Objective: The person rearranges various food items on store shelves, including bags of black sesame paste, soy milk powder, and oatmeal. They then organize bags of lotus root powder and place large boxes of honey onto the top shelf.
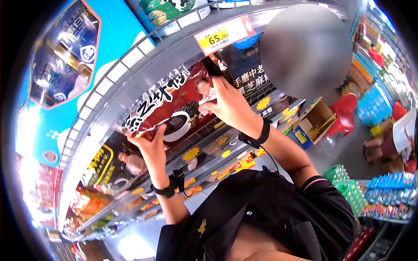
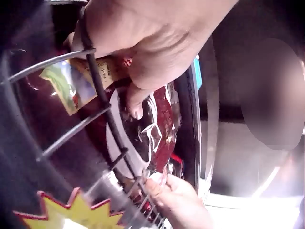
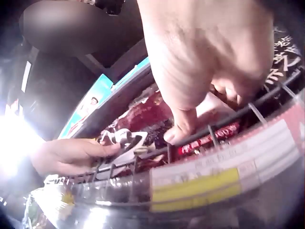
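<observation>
A dark red bag (image 1: pixel 173 105) with white lettering and a printed white bowl stands at the shelf front, held between both hands. My left hand (image 1: pixel 149 145) grips its lower left end, thumb on the front. At the other end, my right hand (image 1: pixel 228 104) holds the upper right corner with its thumb over the face. In the left wrist view the left thumb presses the crinkled bag (image 2: pixel 164 121) behind the wire rail. The right wrist view has the right hand (image 3: pixel 205 57) reaching over the rail onto the bag; its fingertips are partly hidden.
A wire rail (image 1: pixel 118 64) and a yellow-and-white price tag (image 1: pixel 216 38) edge the shelf. A dark bag (image 1: pixel 246 67) stands to the right, a blue box (image 1: pixel 111 32) to the left. Beyond are an open carton (image 1: pixel 314 122), a red stool (image 1: pixel 345 114) and another person (image 1: pixel 402 132).
</observation>
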Tool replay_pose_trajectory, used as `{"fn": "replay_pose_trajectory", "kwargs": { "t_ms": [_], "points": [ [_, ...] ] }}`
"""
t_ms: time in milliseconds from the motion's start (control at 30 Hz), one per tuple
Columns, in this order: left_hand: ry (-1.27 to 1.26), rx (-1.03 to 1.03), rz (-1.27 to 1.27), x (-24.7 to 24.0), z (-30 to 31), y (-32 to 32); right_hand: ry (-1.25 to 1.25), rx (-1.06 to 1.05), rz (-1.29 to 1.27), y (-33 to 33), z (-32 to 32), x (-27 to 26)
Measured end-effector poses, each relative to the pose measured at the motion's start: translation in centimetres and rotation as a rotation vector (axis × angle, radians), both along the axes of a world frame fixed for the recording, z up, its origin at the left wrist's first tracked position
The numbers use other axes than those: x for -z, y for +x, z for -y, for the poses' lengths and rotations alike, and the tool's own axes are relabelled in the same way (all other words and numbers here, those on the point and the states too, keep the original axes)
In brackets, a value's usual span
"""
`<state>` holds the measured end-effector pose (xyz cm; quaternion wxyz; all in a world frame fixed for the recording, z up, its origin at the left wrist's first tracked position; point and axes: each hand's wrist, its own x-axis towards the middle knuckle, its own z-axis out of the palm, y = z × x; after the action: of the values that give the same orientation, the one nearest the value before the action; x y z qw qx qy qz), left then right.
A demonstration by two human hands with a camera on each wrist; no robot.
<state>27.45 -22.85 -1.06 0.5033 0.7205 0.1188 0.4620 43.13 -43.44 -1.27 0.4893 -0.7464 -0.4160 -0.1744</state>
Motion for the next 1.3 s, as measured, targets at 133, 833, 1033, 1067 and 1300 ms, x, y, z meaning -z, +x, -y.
{"fn": "replay_pose_trajectory", "kwargs": {
  "t_ms": [133, 833, 1033, 1067, 1300],
  "points": [
    [0.038, -0.229, -0.282, -1.1, 1.1, -1.7, -0.176, -0.085, -0.027, 0.5, 1.0, -0.2],
    [0.632, -0.122, -0.120, 1.4, 19.5, 9.6, 0.297, 0.255, 0.112, 9.6, 16.2, -0.5],
    [0.516, -0.070, -0.099, 0.8, 20.1, 12.6, 0.200, 0.416, 0.163, 9.9, 17.2, -1.6],
    [0.336, 0.034, 0.051, 1.7, 19.8, 13.2, 0.180, 0.434, 0.171, 10.0, 17.3, -2.0],
    [0.278, 0.087, -0.032, 1.3, 19.0, 12.1, 0.247, 0.389, 0.060, 12.8, 17.4, -2.2]
  ]
}}
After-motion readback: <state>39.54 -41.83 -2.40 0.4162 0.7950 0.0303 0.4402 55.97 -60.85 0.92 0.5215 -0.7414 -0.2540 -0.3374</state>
